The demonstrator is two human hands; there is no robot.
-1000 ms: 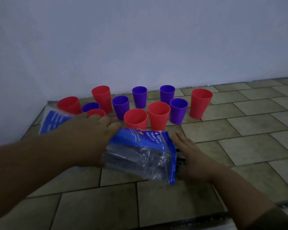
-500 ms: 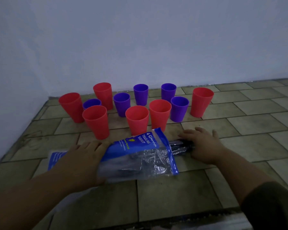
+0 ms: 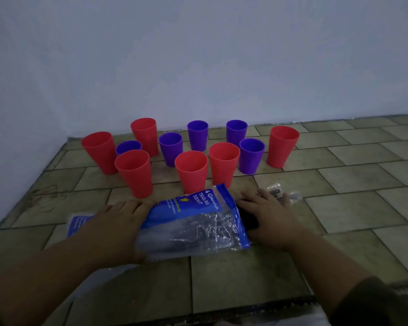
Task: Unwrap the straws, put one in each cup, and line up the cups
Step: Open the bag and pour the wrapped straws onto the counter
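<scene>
A blue-and-clear plastic bag lies on the tiled counter, with dark contents showing through it. The left hand presses flat on the bag's left part. The right hand covers a dark bundle at the bag's right mouth; I cannot tell whether it grips. Just beyond the bag, red and purple cups stand upright.

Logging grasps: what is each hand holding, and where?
Left hand presses the plastic bag mid-length; right hand covers a dark bundle at its mouth, grip unclear.

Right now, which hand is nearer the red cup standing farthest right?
Right. The right hand lies on the floor just camera-side and left of that red cup; the left hand rests on the blue bag, much farther left.
</scene>
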